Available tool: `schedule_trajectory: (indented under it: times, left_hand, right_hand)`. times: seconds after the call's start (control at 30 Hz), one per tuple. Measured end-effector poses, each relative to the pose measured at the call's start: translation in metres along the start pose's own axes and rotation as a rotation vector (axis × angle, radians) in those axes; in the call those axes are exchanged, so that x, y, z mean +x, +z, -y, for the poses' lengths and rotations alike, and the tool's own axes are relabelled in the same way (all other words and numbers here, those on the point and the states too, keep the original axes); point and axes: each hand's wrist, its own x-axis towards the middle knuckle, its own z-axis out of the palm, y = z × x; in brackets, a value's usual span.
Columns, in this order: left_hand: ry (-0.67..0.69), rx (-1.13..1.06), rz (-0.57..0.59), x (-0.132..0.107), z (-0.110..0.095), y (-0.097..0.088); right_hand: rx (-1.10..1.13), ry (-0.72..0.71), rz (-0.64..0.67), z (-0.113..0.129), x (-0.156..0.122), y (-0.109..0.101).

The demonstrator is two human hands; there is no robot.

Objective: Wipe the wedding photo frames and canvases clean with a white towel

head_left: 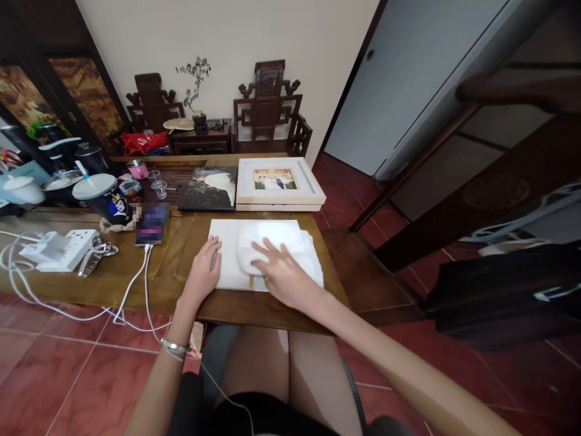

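Observation:
A flat white board [228, 233] lies near the front edge of the wooden table. Along its left edge rests my left hand [205, 267], the thumb apart from the fingers and no grip visible. A folded white fluffy cloth [303, 245] covers the board's right part and hangs over its right edge. On top of that cloth my right hand [282, 271] presses down with its fingers spread. Below the cloth's lower left side a small gold-brown strip [251, 281] shows on the board. My palms hide what lies beneath them.
Behind the board are a dark picture panel [206, 189] and a light wooden frame [281, 203]. To the left are a phone [152, 224] on charging cables, a power strip [72, 249] and a lidded cup [106, 200]. A dark wooden chair [454, 181] stands on the right.

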Motion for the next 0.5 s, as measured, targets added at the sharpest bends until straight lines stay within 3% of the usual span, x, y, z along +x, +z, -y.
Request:
schedule_trajectory:
  times: [0.1,0.2,0.4,0.5]
  left_hand:
    - [-0.010,0.006,0.010,0.000,0.000,-0.001]
    - [-0.011,0.009,0.010,0.000,-0.001,-0.001]
    - [-0.006,0.019,0.007,0.000,-0.002,-0.001]
    - [-0.006,0.029,0.001,0.000,-0.002,-0.001]
  right_hand:
    - [-0.048,0.040,-0.005,-0.011,0.031,0.000]
    - [-0.105,0.049,-0.014,-0.004,0.038,0.003]
    - [0.014,-0.074,0.060,0.033,-0.020,-0.001]
    - [0.150,-0.141,0.107,0.035,-0.045,-0.015]
